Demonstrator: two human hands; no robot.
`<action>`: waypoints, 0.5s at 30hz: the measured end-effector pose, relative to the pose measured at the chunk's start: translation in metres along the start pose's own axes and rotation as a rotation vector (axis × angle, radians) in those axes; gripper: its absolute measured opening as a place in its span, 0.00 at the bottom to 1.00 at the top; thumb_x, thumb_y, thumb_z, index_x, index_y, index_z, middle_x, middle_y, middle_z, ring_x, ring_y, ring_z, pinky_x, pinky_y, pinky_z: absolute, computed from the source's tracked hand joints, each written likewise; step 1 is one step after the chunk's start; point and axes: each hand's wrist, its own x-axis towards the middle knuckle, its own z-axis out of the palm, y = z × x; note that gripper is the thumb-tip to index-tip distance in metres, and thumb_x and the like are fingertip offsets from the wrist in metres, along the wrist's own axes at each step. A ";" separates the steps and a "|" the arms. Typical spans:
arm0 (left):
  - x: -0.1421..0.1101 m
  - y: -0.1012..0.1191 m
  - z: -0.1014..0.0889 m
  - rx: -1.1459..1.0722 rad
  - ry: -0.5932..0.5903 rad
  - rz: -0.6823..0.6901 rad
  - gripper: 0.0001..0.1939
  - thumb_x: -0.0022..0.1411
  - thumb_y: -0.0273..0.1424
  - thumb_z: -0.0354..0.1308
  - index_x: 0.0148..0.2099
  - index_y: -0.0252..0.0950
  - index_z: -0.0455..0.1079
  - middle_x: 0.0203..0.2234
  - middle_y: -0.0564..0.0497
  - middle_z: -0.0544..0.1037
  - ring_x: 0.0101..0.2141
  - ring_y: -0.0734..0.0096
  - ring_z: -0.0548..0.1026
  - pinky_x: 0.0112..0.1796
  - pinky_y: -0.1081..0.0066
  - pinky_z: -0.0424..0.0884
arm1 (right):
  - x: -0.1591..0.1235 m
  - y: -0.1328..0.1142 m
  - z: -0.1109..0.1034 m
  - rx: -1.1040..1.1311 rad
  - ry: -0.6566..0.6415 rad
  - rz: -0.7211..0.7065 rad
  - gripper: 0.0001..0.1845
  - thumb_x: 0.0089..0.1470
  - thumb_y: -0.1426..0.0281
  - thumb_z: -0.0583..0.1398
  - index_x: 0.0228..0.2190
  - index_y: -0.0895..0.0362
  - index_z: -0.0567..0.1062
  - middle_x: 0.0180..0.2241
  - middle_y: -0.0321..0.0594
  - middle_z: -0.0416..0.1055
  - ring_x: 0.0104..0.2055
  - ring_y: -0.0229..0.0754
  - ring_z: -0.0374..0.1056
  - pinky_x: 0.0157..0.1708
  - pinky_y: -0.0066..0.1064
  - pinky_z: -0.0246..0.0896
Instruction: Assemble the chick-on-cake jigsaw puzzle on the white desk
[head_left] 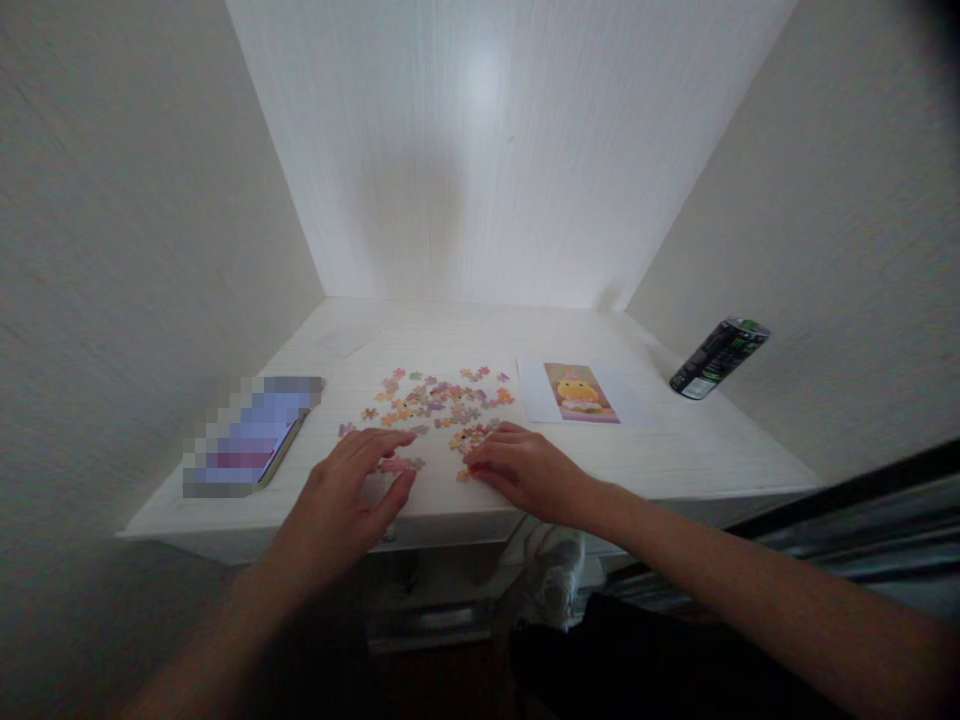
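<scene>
Many small jigsaw puzzle pieces (435,398) in pink, orange, purple and grey-green lie loose in a cluster on the white desk. My left hand (358,480) rests at the near left of them, thumb and fingers spread apart. Between its fingertips a pinkish group of puzzle pieces (397,465) lies on the desk. My right hand (525,465) is at the near right of the cluster, its fingertips pinched on a puzzle piece that they mostly hide. Close by its fingertips are an orange piece (463,476) and a small group of pieces (463,438).
A printed picture (581,392) of a yellow figure lies on white paper right of the pieces. A dark can (718,358) stands farther right by the side wall. On the left lies a phone (259,435), partly pixelated. Walls enclose the desk (600,325) on three sides.
</scene>
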 end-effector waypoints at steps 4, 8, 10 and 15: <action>0.000 -0.001 0.000 0.005 0.004 0.025 0.16 0.66 0.35 0.57 0.54 0.42 0.65 0.48 0.53 0.74 0.46 0.69 0.72 0.58 0.64 0.60 | 0.003 -0.003 -0.002 -0.033 -0.032 0.002 0.07 0.62 0.75 0.58 0.41 0.60 0.75 0.37 0.44 0.74 0.41 0.44 0.67 0.44 0.35 0.63; 0.000 0.001 0.002 -0.013 -0.025 0.029 0.14 0.65 0.36 0.57 0.53 0.42 0.67 0.46 0.54 0.75 0.44 0.70 0.73 0.55 0.65 0.64 | 0.004 -0.006 -0.003 -0.065 -0.060 0.009 0.07 0.62 0.76 0.58 0.41 0.60 0.74 0.37 0.44 0.73 0.41 0.44 0.66 0.44 0.35 0.62; 0.000 0.004 0.004 -0.023 -0.050 0.020 0.14 0.65 0.36 0.57 0.52 0.42 0.68 0.46 0.53 0.75 0.45 0.69 0.73 0.53 0.65 0.66 | 0.004 -0.006 -0.003 -0.059 -0.067 0.016 0.05 0.61 0.76 0.58 0.40 0.61 0.73 0.36 0.44 0.72 0.40 0.43 0.65 0.43 0.34 0.61; 0.001 0.008 0.009 -0.047 -0.094 -0.006 0.13 0.65 0.36 0.56 0.52 0.42 0.68 0.46 0.51 0.74 0.46 0.66 0.72 0.49 0.62 0.69 | 0.003 -0.003 -0.002 -0.040 -0.057 0.009 0.02 0.60 0.76 0.60 0.34 0.59 0.72 0.34 0.42 0.71 0.39 0.42 0.64 0.41 0.33 0.60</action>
